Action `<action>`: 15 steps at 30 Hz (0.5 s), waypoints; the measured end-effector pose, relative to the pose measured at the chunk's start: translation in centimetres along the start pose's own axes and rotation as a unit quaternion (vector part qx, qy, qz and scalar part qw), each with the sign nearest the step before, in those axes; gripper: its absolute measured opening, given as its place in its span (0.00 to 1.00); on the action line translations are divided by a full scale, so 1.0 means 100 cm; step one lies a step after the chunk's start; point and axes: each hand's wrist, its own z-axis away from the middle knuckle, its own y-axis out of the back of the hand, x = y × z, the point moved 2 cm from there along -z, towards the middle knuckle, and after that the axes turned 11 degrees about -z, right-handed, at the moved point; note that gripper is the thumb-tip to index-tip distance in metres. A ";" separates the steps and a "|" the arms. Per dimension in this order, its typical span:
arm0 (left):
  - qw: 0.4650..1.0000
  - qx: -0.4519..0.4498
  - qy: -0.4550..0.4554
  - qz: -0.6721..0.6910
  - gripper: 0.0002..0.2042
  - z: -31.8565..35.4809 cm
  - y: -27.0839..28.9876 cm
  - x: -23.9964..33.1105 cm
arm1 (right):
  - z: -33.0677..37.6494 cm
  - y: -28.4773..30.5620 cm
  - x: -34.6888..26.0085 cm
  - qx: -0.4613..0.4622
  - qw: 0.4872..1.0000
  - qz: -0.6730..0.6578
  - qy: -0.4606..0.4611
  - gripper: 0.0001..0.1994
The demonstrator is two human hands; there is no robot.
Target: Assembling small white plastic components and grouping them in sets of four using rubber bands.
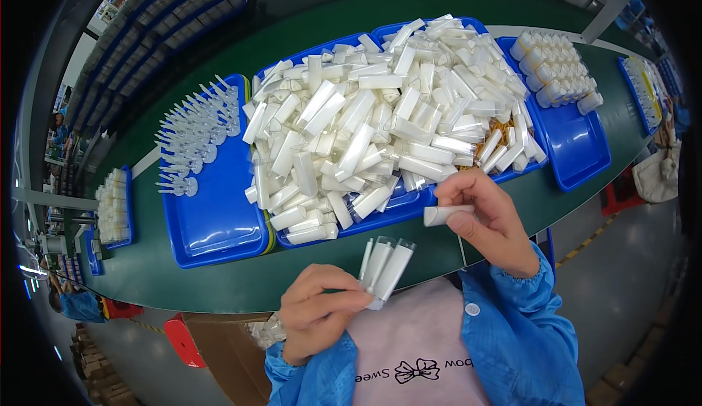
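Observation:
My left hand (318,311) is closed on a small bundle of white tubes with clear sleeves (387,267), which stands tilted upward from the fingertips. A thin white stick (366,258) rises beside the bundle. Between the thumb and fingers of my right hand (493,219) lies one more white tube (444,214), nearly level, with a rounded triangular end toward the left. Both hands are near the bench edge, apart from each other. Just beyond them, a large heap of similar white tubes (358,146) overfills blue trays (402,208).
To the left, a blue tray (219,234) bears rows of upright translucent pointed parts (201,128). At right, another blue tray (585,161) holds white cylindrical parts (552,66). All rest on a green bench (175,292). A cardboard box (227,355) and a red stool (183,340) stand below.

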 end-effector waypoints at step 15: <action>0.988 -0.092 -0.120 -0.038 0.17 -0.011 -0.008 0.009 | -0.015 0.004 0.006 -0.170 0.982 0.080 0.011 0.07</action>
